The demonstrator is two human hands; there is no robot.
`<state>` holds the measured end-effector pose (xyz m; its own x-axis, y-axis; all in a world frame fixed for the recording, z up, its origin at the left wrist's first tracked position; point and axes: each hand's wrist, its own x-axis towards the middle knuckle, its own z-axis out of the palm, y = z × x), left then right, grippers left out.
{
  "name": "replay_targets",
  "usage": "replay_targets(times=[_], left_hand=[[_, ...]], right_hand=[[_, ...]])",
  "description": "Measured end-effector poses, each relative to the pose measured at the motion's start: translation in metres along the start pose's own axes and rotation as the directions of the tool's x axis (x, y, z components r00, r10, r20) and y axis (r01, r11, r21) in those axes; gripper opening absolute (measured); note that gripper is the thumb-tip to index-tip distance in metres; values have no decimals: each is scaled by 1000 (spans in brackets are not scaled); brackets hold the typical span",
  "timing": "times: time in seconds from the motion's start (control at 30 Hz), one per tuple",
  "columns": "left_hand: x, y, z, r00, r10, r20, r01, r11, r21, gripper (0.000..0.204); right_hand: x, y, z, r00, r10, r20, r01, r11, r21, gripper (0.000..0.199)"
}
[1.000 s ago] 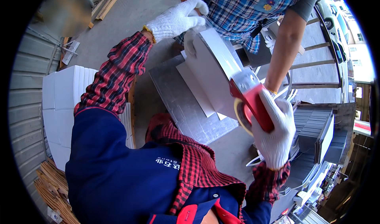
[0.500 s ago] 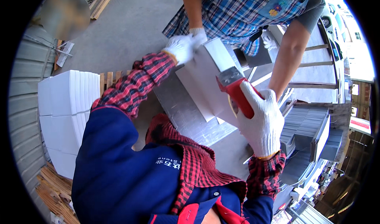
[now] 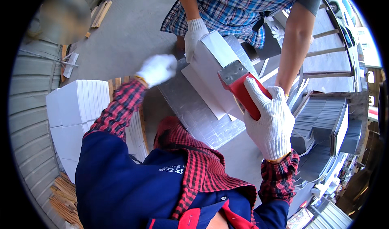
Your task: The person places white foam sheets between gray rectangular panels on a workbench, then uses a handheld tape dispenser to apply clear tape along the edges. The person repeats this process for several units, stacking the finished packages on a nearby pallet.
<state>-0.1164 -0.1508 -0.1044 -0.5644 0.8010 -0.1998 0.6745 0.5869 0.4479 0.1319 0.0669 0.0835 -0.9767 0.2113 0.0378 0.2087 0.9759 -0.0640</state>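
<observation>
Our right hand (image 3: 269, 121), in a white knit glove, is wrapped around the red handle of a tape dispenser (image 3: 239, 87), fingers clamped on it, the toothed metal blade end pressed against a white box (image 3: 210, 73). The box sits tilted on a silvery metal counter (image 3: 198, 115), its upper end raised toward the far side. Our left hand (image 3: 156, 69), also gloved, is blurred and held above the counter's left edge, just beside the box; fingers appear loosely curled, holding nothing that we can make out, though the blur keeps us from being sure. Across the counter a co-worker in a blue plaid shirt rests a gloved hand (image 3: 193, 36) on the box's far upper edge. To our left, a stack of white boxes (image 3: 73, 115) stands on a wooden pallet (image 3: 65, 196), well apart from the dispenser. To the right, a pile of flat grey sheets (image 3: 320, 123) lies near our right wrist. Concrete floor (image 3: 129, 30) shows beyond the counter, with wood scraps (image 3: 99, 14) lying on it.
</observation>
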Motion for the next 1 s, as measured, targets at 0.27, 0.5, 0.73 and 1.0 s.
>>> replay_targets(times=[0.27,0.5,0.73,1.0], left_hand=[[35,133,-83,637,753,-165,-616,625,479,82],[63,158,-30,685,728,42,-679,616,401,75],[50,210,34,604,796,-30,-702,550,453,74],[24,237,44,685,726,-62,-606,615,504,79]], right_hand=[[-32,13,-10,1000,14,18,-13,1000,-20,53],[-136,58,-20,995,100,2,-100,994,43,59],[-225,95,2,982,188,-17,-183,973,142,62],[-255,119,60,975,176,-138,-151,973,173,65]])
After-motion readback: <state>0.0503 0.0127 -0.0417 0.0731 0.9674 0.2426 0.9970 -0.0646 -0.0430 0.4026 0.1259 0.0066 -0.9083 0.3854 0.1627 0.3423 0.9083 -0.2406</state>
